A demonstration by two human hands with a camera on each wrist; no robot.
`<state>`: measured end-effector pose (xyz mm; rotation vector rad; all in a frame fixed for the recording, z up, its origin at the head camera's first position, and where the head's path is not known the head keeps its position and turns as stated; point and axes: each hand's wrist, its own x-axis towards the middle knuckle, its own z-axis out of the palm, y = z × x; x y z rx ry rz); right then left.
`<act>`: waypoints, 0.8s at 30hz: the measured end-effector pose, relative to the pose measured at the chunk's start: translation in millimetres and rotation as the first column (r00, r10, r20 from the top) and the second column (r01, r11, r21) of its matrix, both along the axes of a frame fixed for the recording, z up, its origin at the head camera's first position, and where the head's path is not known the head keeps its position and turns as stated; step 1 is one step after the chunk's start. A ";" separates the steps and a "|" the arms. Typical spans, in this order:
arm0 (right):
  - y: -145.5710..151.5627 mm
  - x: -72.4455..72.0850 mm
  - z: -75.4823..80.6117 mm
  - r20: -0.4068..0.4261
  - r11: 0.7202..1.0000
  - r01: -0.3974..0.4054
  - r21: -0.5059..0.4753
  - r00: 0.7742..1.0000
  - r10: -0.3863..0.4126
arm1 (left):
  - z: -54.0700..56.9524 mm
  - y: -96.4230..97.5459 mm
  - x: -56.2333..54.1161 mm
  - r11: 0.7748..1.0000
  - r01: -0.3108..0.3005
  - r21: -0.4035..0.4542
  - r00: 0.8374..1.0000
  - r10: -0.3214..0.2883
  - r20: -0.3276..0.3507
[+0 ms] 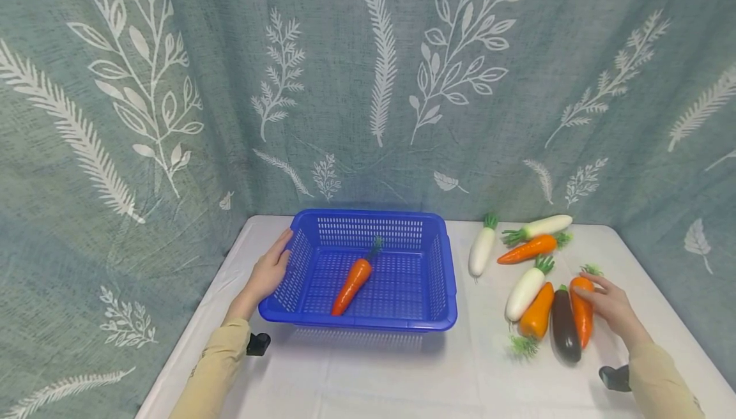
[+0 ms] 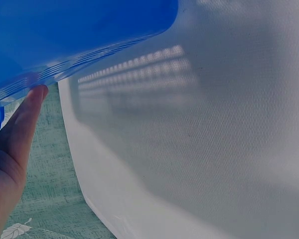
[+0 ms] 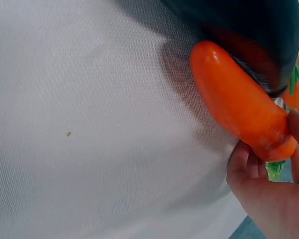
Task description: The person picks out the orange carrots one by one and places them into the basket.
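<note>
On the left, my left hand (image 1: 270,272) rests with extended fingers against the side of a blue plastic basket (image 1: 368,323), touching its rim. In the left wrist view the thumb (image 2: 37,99) meets the underside of that blue rim. A long orange carrot (image 1: 352,286) with a green top lies inside the basket. Far to the right, my right hand (image 1: 615,307) holds a thick orange carrot (image 3: 239,99) near its leafy end, thumb and fingers on opposite sides. Right beside that carrot lies a dark eggplant (image 1: 565,326).
Left of the eggplant are another orange carrot (image 1: 537,312) and a white radish (image 1: 526,294). Behind them lie a carrot (image 1: 528,250), a white radish (image 1: 546,226) and a further radish (image 1: 482,250). A green patterned curtain (image 1: 345,87) hangs around the white table (image 1: 368,380).
</note>
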<state>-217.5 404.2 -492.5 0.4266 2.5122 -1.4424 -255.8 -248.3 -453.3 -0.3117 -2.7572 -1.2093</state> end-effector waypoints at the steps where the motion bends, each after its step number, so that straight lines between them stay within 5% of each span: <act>1: -0.1 -0.1 0.1 0.000 1.000 0.001 0.000 1.000 -0.001 | -0.1 -0.1 -0.1 1.000 -0.001 0.001 1.000 0.001 0.000; 24: -10.1 2.3 3.8 -0.028 0.996 0.086 -0.004 0.996 -0.086 | 1.9 2.0 2.2 1.000 0.007 0.015 1.000 -0.007 0.010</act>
